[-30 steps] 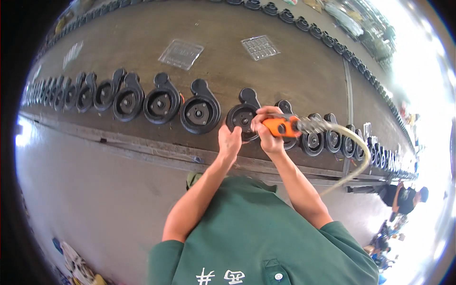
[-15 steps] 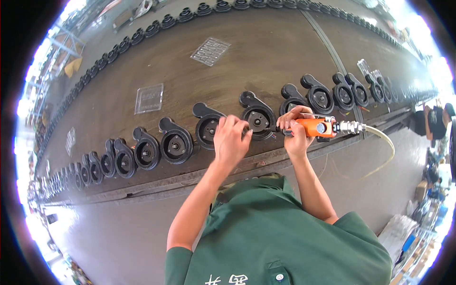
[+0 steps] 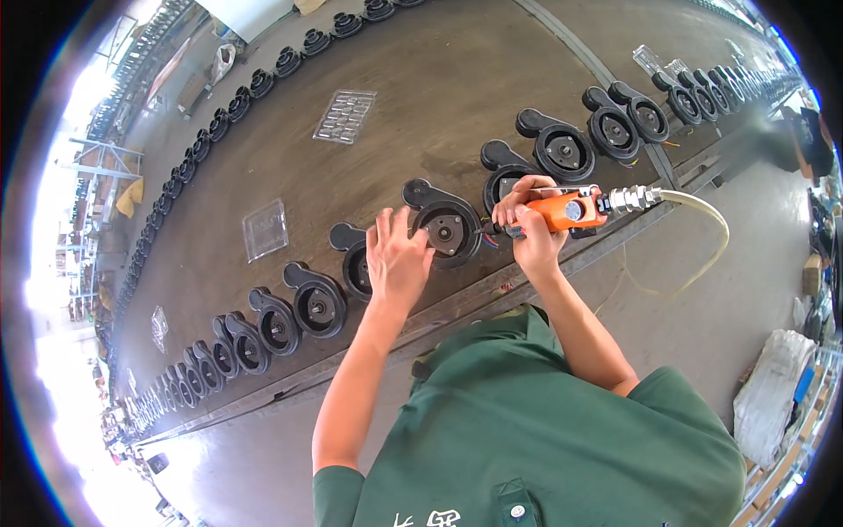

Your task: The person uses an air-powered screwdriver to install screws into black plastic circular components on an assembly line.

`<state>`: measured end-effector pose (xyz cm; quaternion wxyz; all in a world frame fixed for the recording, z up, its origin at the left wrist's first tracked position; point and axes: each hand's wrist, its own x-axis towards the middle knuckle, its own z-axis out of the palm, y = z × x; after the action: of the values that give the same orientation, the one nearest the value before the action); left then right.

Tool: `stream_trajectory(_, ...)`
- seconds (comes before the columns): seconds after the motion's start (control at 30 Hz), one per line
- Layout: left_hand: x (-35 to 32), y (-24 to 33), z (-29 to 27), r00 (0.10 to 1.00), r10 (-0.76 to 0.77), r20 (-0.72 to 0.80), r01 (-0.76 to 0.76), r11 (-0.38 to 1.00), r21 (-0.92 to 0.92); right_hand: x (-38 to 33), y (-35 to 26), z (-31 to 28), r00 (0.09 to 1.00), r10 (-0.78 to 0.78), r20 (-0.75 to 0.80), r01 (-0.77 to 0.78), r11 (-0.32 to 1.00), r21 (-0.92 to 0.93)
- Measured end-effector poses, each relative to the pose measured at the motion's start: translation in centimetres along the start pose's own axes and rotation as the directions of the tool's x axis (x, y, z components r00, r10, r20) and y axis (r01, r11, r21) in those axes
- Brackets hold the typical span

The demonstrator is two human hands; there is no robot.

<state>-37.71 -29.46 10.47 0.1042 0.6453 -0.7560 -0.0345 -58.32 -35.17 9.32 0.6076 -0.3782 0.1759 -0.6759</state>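
Note:
My right hand (image 3: pixel 533 235) grips an orange air screwdriver (image 3: pixel 562 212), held nearly level, with a metal fitting and a clear hose at its right end. Its dark tip points left, at the right edge of a round black blower housing (image 3: pixel 445 232) with a grey plate and a central shaft inside. At that housing's left rim is my left hand (image 3: pixel 397 262), fingers apart with no visible object in them; whether the fingertips touch the rim I cannot tell. My left hand partly covers another black housing (image 3: pixel 355 263).
Similar black housings, such as one on the right (image 3: pixel 563 151) and one on the left (image 3: pixel 318 303), line the bench's near edge. Two clear plastic trays (image 3: pixel 345 117) lie farther in on the brown bench (image 3: pixel 421 97). The clear hose (image 3: pixel 716 211) loops down on the right.
The view has turned, so the bench and housings appear shifted left and tilted. My left hand has come closer to the housing by the screwdriver tip. My right hand still holds the screwdriver.

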Motion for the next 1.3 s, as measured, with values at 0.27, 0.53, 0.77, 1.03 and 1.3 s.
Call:
stream_trajectory(0.27, 2.0, -0.6, 0.8, 0.998, -0.025, 0.065, 0.028, 0.999, -0.046, 1.1, 1.0, 1.0, 0.999, 0.047, -0.006, -0.047, 0.998, 0.034)
stream_trajectory(0.53, 1.0, 1.4, 1.7, 0.973, -0.224, 0.053, 0.224, 0.975, 0.009, 1.4, 3.4, 1.2, 0.982, 0.183, 0.038, -0.176, 0.975, -0.135)
stream_trajectory(0.77, 1.6, 1.5, 1.9, 0.943, -0.286, 0.167, 0.268, 0.955, 0.125, 1.6, 4.5, 1.0, 0.948, 0.286, 0.135, -0.225, 0.91, -0.349)
stream_trajectory(1.03, 2.0, 1.7, 2.1, 0.93, -0.315, 0.19, 0.294, 0.947, 0.127, 3.7, 6.0, 2.3, 0.956, 0.228, 0.184, -0.176, 0.949, -0.262)
stream_trajectory(1.3, 1.9, 1.5, 1.9, 0.925, -0.342, 0.164, 0.333, 0.94, 0.077, 5.1, 6.7, 3.6, 0.945, 0.25, 0.209, -0.188, 0.943, -0.276)
